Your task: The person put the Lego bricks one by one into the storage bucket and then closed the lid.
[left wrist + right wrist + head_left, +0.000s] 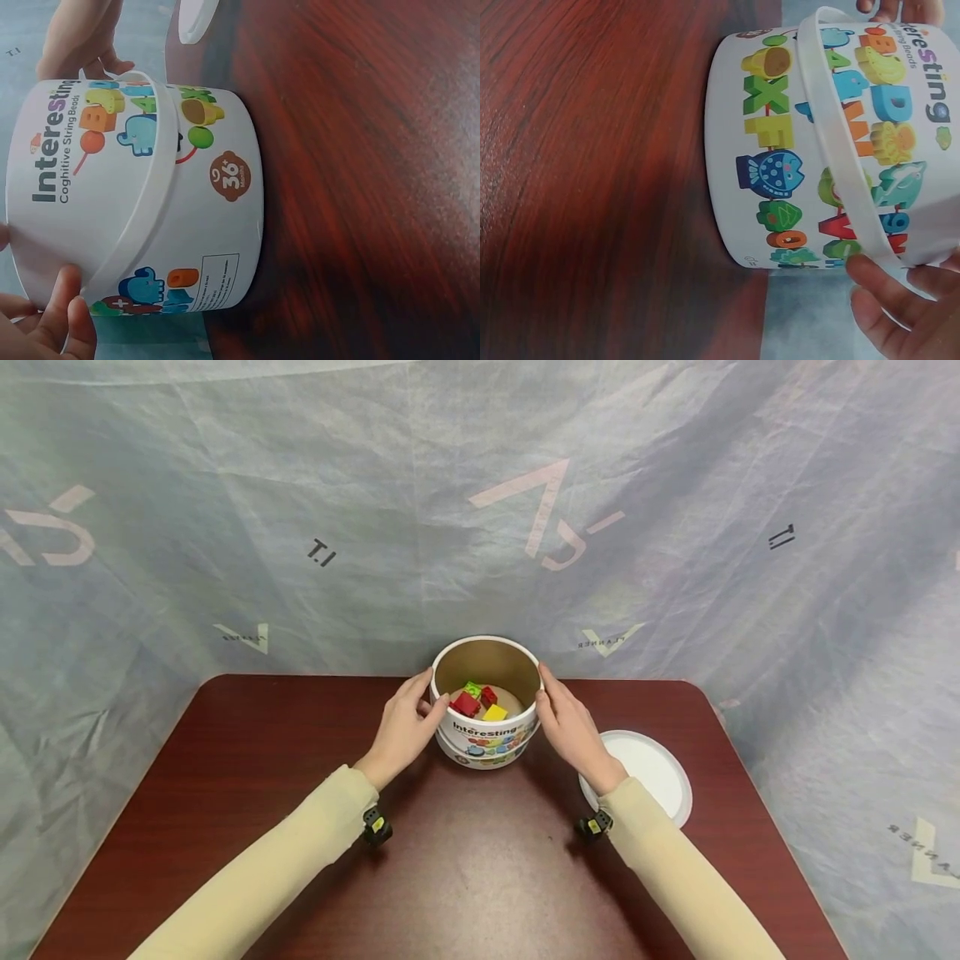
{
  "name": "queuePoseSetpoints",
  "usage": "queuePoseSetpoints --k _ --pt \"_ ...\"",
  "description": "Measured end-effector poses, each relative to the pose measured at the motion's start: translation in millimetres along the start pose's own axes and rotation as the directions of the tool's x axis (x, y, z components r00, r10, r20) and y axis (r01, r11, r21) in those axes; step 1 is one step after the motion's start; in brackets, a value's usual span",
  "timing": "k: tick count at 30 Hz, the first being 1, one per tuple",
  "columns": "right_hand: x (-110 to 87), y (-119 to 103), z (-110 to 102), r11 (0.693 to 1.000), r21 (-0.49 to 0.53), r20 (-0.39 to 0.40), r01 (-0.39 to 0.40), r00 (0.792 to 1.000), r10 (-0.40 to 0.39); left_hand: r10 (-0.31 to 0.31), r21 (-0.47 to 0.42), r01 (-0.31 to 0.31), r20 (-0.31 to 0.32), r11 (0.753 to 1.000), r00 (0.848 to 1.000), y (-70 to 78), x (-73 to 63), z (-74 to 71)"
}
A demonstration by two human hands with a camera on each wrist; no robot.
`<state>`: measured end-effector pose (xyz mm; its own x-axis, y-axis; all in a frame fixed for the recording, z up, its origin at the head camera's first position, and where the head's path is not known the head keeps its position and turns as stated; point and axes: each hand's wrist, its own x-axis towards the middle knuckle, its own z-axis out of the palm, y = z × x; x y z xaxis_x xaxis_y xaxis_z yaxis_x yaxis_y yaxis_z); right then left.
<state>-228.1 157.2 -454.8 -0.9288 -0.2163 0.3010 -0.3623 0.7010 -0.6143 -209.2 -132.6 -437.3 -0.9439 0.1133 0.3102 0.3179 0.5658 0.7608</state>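
Observation:
A white round bucket (457,727) with "Interesting" and colourful bead pictures stands uncovered near the table's far edge. Inside lie toy blocks: a red block (466,704), a smaller red one (489,696), a green one (472,690) and a yellow one (495,713). My left hand (401,727) grips the bucket's left side near the rim, thumb toward the front. Opposite it, my right hand (573,727) holds the right side. The bucket's white handle (155,180) hangs down across its front.
A white round lid (651,772) lies on the dark red-brown table (480,877), partly under my right forearm in the head view. Grey printed cloth (420,527) hangs behind the table and along both sides.

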Motion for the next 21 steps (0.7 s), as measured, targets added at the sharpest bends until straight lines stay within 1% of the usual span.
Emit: queuePoseSetpoints --k 3,5,8,11,14,16,19,21 --pt "-0.4 -1 -3 1.0 0.001 0.006 -0.009 1.0 0.009 -0.006 0.002 0.006 0.005 1.0 1.0 0.6 0.1 -0.4" --pt "-1.1 -1 -5 1.0 0.001 0.007 -0.009 1.0 0.009 0.0 0.011 0.0 -0.005 1.0 1.0 0.6 -0.2 -0.5" --pt "-3.4 -1 -8 1.0 -0.006 -0.022 0.002 1.0 -0.002 0.024 0.006 -0.024 -0.042 1.0 0.999 1.0 -2.4 0.8" --pt "-7.1 1 -15 0.999 -0.023 -0.075 0.041 0.996 -0.043 0.074 0.01 -0.073 -0.095 0.997 0.993 5.4 -6.2 3.4" --pt "-13.1 3 -26 0.997 -0.048 -0.122 0.06 0.99 -0.066 0.132 0.039 -0.127 -0.138 0.991 0.982 15.1 -11.4 7.2" --pt "-18.5 5 -33 0.997 -0.06 -0.14 0.058 0.988 -0.066 0.16 0.063 -0.152 -0.157 0.986 0.974 23.5 -15.9 10.5" --pt "-26.4 10 -43 0.995 -0.076 -0.153 0.057 0.986 -0.068 0.195 0.067 -0.186 -0.168 0.98 0.966 37.9 -24.4 16.8" --pt "-31.3 14 -50 0.994 -0.091 -0.155 0.064 0.985 -0.077 0.227 0.059 -0.221 -0.165 0.974 0.96 47.9 -30.4 22.4"
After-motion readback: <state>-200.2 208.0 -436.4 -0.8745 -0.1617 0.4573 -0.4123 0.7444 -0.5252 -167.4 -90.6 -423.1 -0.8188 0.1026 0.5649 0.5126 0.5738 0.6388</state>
